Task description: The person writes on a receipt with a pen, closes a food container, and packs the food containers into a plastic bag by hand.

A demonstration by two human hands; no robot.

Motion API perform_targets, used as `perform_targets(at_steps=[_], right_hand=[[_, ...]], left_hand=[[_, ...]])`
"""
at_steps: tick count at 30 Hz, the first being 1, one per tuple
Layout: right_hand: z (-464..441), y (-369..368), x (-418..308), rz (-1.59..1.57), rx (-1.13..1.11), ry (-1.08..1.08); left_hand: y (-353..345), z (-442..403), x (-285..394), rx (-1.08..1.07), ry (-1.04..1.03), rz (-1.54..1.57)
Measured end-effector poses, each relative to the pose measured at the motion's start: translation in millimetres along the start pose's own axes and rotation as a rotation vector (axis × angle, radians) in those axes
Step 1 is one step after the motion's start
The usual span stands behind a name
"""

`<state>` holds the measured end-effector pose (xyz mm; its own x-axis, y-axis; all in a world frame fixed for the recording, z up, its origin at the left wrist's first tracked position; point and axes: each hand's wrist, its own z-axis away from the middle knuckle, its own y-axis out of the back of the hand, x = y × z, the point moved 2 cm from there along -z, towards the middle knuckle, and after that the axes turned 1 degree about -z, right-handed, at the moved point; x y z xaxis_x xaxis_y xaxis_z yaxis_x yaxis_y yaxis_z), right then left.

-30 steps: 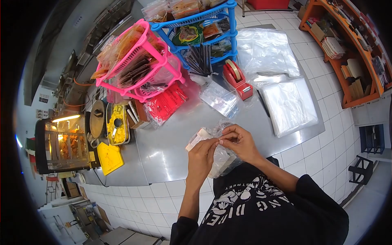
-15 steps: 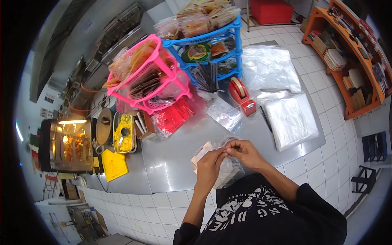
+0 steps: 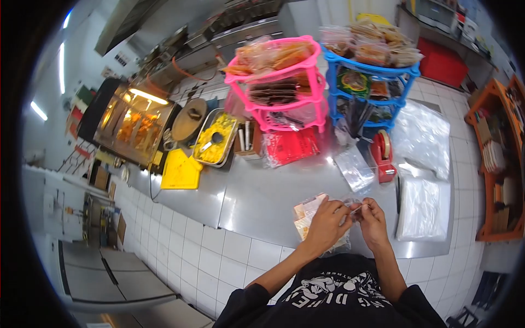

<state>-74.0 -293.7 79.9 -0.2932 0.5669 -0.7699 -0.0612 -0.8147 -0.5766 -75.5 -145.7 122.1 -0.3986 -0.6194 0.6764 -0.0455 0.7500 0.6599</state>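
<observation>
A clear plastic bag (image 3: 341, 245) with a pale printed packet (image 3: 305, 223) inside or under it lies at the front edge of the steel table. My left hand (image 3: 328, 223) rests over the bag, its fingers bent and closed on the plastic. Close beside it, my right hand (image 3: 373, 223) pinches the bag's gathered top between thumb and forefinger. The fingertips of both hands nearly meet there. Part of the packet is covered by my left hand.
A red tape dispenser (image 3: 386, 164) stands beyond my right hand, near stacks of clear bags (image 3: 424, 208). Behind are a pink rack (image 3: 290, 104) and a blue rack (image 3: 377, 98) of packets. To the left sit a yellow board (image 3: 180, 170), a food tray (image 3: 236, 128) and a lit display case (image 3: 131, 123).
The view has swung to the left, so everything appears further right. My right hand has come slightly apart from my left and turned more upright, still pinching the plastic.
</observation>
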Motion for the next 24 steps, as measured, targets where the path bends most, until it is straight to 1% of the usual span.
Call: perform_targets(at_steps=[3, 6, 8, 9, 11, 12, 14, 15, 16, 17, 19, 21, 22, 23, 24], right_hand=[[-3, -2, 5, -0.038, -0.052, 0.087], [-12, 6, 2, 0.089, -0.047, 0.136], [-13, 4, -2, 0.164, -0.044, 0.128], [-11, 4, -6, 0.202, -0.04, 0.122], [-7, -9, -28, 0.355, -0.035, 0.208], [-2, -18, -45, 0.428, -0.014, 0.251], [29, -68, -93, 0.497, -0.053, 0.453], [50, -87, -124, 0.652, -0.274, 0.452], [71, -103, -149, 0.799, -0.496, 0.429], [89, -117, -156, 0.539, -0.799, 0.284], [112, -138, -155, 0.434, -0.886, 0.452], [129, -156, -149, 0.341, -1.005, 0.616], [137, -155, -146, 0.285, -0.978, 0.668], [147, -154, -143, 0.231, -0.95, 0.722], [152, -151, -139, 0.157, -0.847, 0.752]], left_hand=[[2, 3, 4, -0.008, 0.035, -0.04], [1, 6, 6, -0.022, 0.048, -0.072], [3, 9, 5, -0.036, 0.061, -0.074], [4, 10, 2, -0.022, 0.029, -0.072], [5, 16, -4, -0.008, -0.034, -0.064], [10, 18, -2, 0.022, -0.003, -0.067], [19, 19, 6, 0.044, 0.034, -0.051], [21, 24, 2, 0.006, 0.039, -0.064], [24, 29, 0, 0.026, 0.088, -0.038], [25, 32, -4, 0.045, 0.141, -0.017], [26, 41, -13, 0.108, 0.175, -0.003], [27, 49, -19, 0.098, 0.242, 0.019], [26, 52, -20, 0.095, 0.291, 0.05], [26, 57, -24, 0.038, 0.328, 0.04], [24, 61, -26, 0.013, 0.329, 0.04]])
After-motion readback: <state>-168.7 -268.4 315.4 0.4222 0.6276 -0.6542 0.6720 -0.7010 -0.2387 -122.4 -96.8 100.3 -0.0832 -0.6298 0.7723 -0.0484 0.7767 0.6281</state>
